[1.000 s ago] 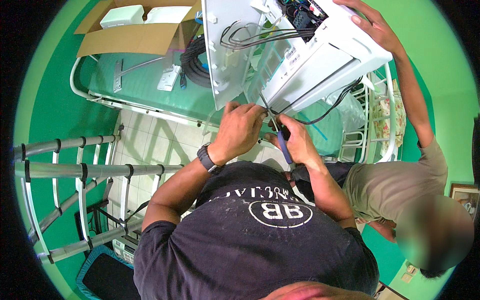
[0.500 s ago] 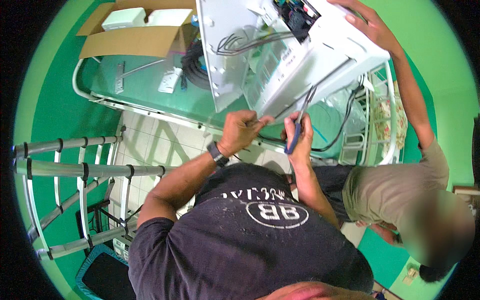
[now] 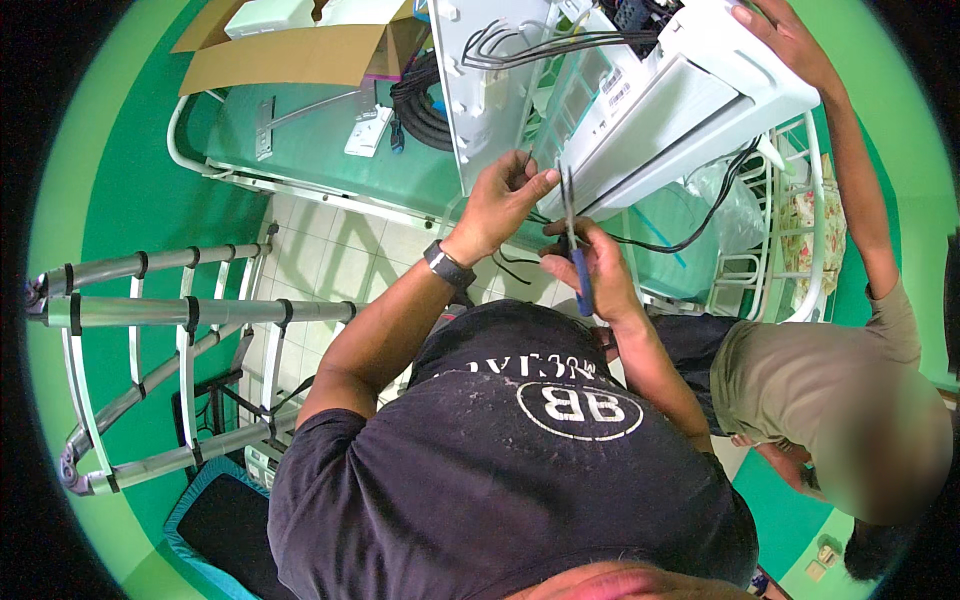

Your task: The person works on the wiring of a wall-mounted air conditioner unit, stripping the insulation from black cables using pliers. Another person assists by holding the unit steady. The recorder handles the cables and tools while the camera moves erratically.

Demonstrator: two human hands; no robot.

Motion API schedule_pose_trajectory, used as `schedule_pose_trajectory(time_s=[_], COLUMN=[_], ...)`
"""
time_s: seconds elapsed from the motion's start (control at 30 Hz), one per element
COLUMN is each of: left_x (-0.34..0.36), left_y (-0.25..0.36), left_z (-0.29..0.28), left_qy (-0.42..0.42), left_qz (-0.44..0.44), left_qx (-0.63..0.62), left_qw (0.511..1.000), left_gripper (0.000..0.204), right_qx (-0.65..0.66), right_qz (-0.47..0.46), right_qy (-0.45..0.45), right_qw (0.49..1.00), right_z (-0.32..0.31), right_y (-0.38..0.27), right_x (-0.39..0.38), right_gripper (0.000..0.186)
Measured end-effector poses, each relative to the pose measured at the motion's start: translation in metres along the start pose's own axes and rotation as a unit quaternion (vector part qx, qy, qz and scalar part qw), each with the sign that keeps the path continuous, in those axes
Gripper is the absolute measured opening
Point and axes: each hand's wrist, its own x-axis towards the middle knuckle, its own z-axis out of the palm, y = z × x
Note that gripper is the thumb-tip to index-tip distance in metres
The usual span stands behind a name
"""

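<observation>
My left hand [image 3: 500, 205] is pinched closed in front of the white air conditioner unit [image 3: 650, 130]. A thin dark strand shows by its fingertips, but what they hold is hidden. Close on its right, my right hand [image 3: 605, 265] grips a blue-handled tool [image 3: 582, 280] with two long, slim metal jaws pointing up toward the unit. A black cable [image 3: 680, 245] runs from beside my hands to the right, under the unit. The unit leans at an angle with its white back panel swung out, and several dark wires [image 3: 560, 45] hang out of it.
A co-worker's hand [image 3: 785, 40] rests on the unit's upper right. The unit lies over a metal-framed bed with a green mattress [image 3: 300, 160]. On it are a coiled black hose [image 3: 425, 110] and a cardboard box [image 3: 290, 70]. A telescopic ladder [image 3: 190, 310] stands at left.
My left hand has moved up, nearer the unit's edge. My right hand has come closer to it, and the tool's jaws have swung left. The unit sits further right in view.
</observation>
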Motion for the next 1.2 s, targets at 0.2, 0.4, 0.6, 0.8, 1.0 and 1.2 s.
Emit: schedule_pose_trajectory(time_s=[0.2,0.4,0.6,0.8,1.0,1.2], left_x=[0.002,0.0,-0.016,-0.019,-0.028,-0.039], left_y=[0.006,0.005,0.012,0.0,0.012,0.003], left_z=[-0.003,-0.013,-0.004,0.008,-0.007,-0.012], left_qy=[0.011,-0.032,-0.187,-0.167,-0.177,-0.216], left_qz=[-0.008,0.064,0.148,-0.003,-0.047,-0.023], left_qx=[-0.003,0.128,0.165,-0.06,-0.066,-0.124], left_qw=[1.0,0.989,0.957,0.984,0.981,0.968], left_gripper=[0.028,0.043,0.044,0.017,0.02,0.013], right_qx=[-0.069,-0.056,0.015,0.022,0.05,0.076], right_qz=[0.005,-0.008,-0.042,-0.092,-0.157,-0.089], right_qy=[0.022,0.069,0.122,0.103,0.047,-0.047], right_qw=[0.997,0.996,0.992,0.99,0.985,0.992], right_z=[0.014,-0.005,-0.028,-0.03,-0.029,-0.032], right_y=[0.007,0.001,-0.024,-0.034,-0.034,-0.051], right_x=[0.0,0.008,0.034,0.039,0.033,0.031], right_gripper=[0.04,0.037,0.036,0.036,0.036,0.036])
